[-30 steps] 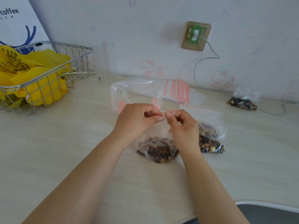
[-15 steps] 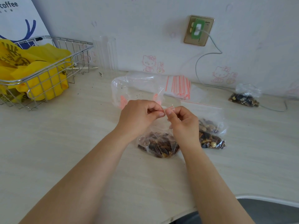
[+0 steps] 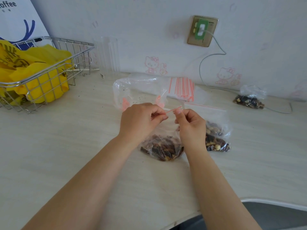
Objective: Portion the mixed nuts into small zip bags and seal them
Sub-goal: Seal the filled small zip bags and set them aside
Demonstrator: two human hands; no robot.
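Left hand (image 3: pixel 141 121) and right hand (image 3: pixel 191 124), fingers (image 3: pixel 163 116) pinching red zip strip (image 3: pixel 172 109) of nut-filled zip bag (image 3: pixel 163 146) on table (image 3: pixel 66 146).

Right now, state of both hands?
Left hand: pinching the zip strip of the small nut bag.
Right hand: pinching the same strip's other end.

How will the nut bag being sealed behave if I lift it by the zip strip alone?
The bag is thin clear film, so it will likely hang floppy. Its nuts sit bunched at the bottom, so it will probably feel bottom-heavy and swing. Both hands, left hand and right hand, pinch the strip; the film may be slippery.
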